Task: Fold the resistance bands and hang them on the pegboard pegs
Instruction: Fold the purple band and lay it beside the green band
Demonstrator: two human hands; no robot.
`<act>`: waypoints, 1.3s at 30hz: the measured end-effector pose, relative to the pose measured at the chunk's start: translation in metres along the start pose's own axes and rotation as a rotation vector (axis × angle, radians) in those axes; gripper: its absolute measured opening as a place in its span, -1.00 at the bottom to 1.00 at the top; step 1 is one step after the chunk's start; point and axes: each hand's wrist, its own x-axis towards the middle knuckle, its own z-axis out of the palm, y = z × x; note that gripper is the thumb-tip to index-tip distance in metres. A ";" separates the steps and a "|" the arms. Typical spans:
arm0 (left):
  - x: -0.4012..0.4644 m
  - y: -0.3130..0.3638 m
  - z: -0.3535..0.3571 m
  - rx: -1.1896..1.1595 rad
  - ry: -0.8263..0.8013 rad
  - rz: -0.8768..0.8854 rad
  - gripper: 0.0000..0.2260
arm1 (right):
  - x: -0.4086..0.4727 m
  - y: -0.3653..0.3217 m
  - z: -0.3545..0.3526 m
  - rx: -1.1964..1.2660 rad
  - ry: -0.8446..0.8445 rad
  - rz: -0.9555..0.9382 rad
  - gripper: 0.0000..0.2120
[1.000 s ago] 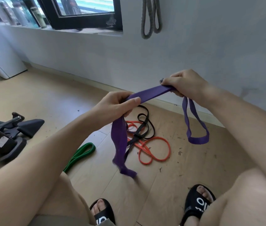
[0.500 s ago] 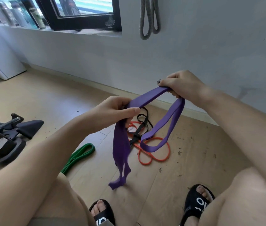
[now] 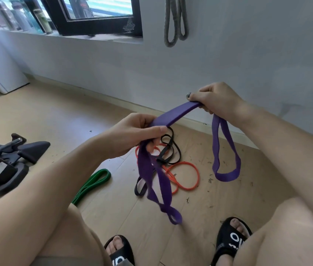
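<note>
A: Status of the bands?

B: One grey band (image 3: 175, 22) hangs on the wall, top centre. Green band (image 3: 92, 184), orange band (image 3: 187, 176) and black band (image 3: 168, 148) lie on the floor, unfolded.

A: Current step?

B: Purple band (image 3: 176, 115), mid-frame: left hand (image 3: 132, 134) and right hand (image 3: 216, 99) each grip it with fingers curled round it, loops dangling. Fold incomplete.
</note>
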 end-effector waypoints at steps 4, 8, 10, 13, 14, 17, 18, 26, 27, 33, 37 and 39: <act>0.001 0.001 0.000 0.018 0.040 -0.022 -0.75 | 0.001 0.001 0.000 -0.001 0.000 0.005 -0.62; 0.003 -0.001 0.000 0.105 0.097 0.005 -0.79 | 0.000 0.000 0.001 -0.008 -0.013 0.000 -0.60; 0.003 -0.004 -0.001 0.115 0.092 0.004 -0.80 | -0.002 -0.001 0.001 0.000 -0.059 -0.017 -0.62; 0.001 -0.004 0.000 0.131 0.041 0.000 -0.83 | -0.005 -0.003 0.009 0.025 -0.182 -0.021 -0.61; 0.001 -0.004 0.000 0.140 0.032 -0.006 -0.83 | -0.006 -0.005 0.014 0.016 -0.220 -0.021 -0.57; 0.000 -0.002 0.001 0.137 0.026 -0.001 -0.86 | -0.008 -0.014 0.030 0.006 -0.293 -0.026 -0.56; 0.001 -0.002 0.001 0.121 0.025 0.007 -0.88 | -0.009 -0.017 0.034 0.001 -0.316 -0.043 -0.59; -0.001 -0.004 -0.006 0.049 0.002 0.028 -0.81 | -0.010 -0.031 0.043 -0.130 -0.282 -0.169 -0.60; -0.001 -0.005 -0.009 0.060 0.001 0.022 -0.72 | -0.010 -0.032 0.040 -0.083 -0.261 -0.169 -0.62; -0.003 -0.008 -0.011 0.169 -0.003 0.035 -0.69 | -0.012 -0.032 0.022 0.039 -0.183 -0.129 -0.61; -0.002 -0.005 -0.011 0.237 0.056 0.073 -0.67 | -0.013 -0.031 0.018 -0.007 -0.151 -0.109 -0.60; -0.003 -0.004 -0.010 0.215 0.063 0.082 -0.68 | -0.012 -0.029 0.018 -0.055 -0.150 -0.090 -0.58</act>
